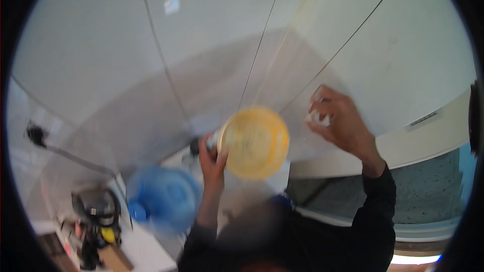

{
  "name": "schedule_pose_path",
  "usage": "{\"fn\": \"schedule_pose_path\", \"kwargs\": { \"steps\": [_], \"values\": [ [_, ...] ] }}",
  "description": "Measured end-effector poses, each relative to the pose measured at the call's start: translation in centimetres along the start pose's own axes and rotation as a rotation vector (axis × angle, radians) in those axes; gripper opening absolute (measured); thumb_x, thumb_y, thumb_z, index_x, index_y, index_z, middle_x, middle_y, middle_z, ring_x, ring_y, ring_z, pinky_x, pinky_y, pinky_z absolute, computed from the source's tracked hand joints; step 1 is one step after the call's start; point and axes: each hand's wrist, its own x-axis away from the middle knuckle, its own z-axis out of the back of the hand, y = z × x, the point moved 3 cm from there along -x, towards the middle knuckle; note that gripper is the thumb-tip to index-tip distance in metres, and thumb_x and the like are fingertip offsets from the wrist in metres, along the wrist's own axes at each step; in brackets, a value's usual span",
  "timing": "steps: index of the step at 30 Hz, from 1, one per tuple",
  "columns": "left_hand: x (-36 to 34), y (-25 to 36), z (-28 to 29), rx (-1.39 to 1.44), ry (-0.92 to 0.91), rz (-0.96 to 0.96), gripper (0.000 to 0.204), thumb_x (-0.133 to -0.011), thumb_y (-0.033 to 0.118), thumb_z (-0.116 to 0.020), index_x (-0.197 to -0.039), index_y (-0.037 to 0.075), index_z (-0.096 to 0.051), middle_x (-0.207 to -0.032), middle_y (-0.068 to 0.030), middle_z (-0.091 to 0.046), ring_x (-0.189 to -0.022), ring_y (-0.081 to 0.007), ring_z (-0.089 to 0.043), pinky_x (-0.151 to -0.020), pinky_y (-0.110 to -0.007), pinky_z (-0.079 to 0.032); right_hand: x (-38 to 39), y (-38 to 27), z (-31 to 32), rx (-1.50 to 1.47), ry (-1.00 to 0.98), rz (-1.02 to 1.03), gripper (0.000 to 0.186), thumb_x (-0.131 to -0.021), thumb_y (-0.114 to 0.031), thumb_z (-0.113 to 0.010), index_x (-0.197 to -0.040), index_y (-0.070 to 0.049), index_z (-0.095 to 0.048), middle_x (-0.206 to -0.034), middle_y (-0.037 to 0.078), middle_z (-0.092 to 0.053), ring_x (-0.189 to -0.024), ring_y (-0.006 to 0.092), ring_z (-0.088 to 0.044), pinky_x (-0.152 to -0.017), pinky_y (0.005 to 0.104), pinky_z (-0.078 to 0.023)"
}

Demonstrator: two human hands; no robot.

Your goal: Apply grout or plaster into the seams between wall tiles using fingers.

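My left hand (212, 161) grips a yellow round tub (254, 141) by its left rim. Behind that hand is a small black and pale item (195, 146), too blurred to name. To the right of the tub, my right hand (340, 123) is raised near the pale panelled wall (212, 30), with its fingers curled round a small white piece (318, 119). A large blue water bottle (164, 196) lies below and left of my left hand.
A black plug (38, 133) with a grey cable is on the left wall. Dark tools (93, 204) and a cardboard piece (116, 262) sit on a white surface at lower left. At right, a cream ledge (413, 146) runs above a grey speckled strip (418, 196).
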Motion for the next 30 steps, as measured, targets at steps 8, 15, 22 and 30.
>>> {"fn": "schedule_pose_path", "kwargs": {
  "steps": [8,15,22,30],
  "values": [
    [0.5,6.6,-4.8,-0.065,-0.056,-0.068,0.082,-0.088,0.028,-0.081,-0.149,0.005,-0.031,-0.116,-0.0209,-0.07,-0.1,-0.021,-0.07,-0.077,-0.029,-0.057,3.9,-0.2,-5.1,-0.039,-0.114,0.114,0.029,-0.086,-0.007,-0.074,-0.115,-0.007,-0.076,-0.099,0.009,-0.058,-0.076,0.0254,-0.066,-0.07,0.0407,-0.054],
    [3.3,7.7,-7.1,-0.104,-0.06,-0.091,0.082,-0.09,0.035,-0.078,-0.148,0.003,-0.03,-0.113,-0.0214,-0.072,-0.096,-0.0204,-0.072,-0.076,-0.029,-0.058,4.0,-0.8,-8.6,-0.025,-0.095,0.222,0.03,-0.089,-0.009,-0.068,-0.118,-0.01,-0.076,-0.106,0.008,-0.059,-0.083,0.0271,-0.069,-0.074,0.0434,-0.057],
    [4.1,8.3,-8.0,-0.197,-0.052,-0.071,0.082,-0.092,0.038,-0.076,-0.148,0.0,-0.03,-0.108,-0.0209,-0.073,-0.095,-0.02,-0.071,-0.08,-0.03,-0.057,3.1,-1.2,-10.3,0.047,-0.172,0.222,0.037,-0.091,-0.009,-0.062,-0.124,-0.016,-0.076,-0.116,0.013,-0.062,-0.087,0.0307,-0.073,-0.077,0.0455,-0.059],
    [4.1,8.1,-8.1,-0.229,-0.013,0.054,0.081,-0.094,0.043,-0.075,-0.147,-0.002,-0.033,-0.1,-0.0177,-0.073,-0.088,-0.0173,-0.07,-0.075,-0.029,-0.054,3.4,-0.5,-10.7,0.034,-0.242,0.224,0.036,-0.088,-0.007,-0.061,-0.121,-0.013,-0.076,-0.114,0.014,-0.063,-0.087,0.0305,-0.072,-0.079,0.0458,-0.058]
  ]
}}
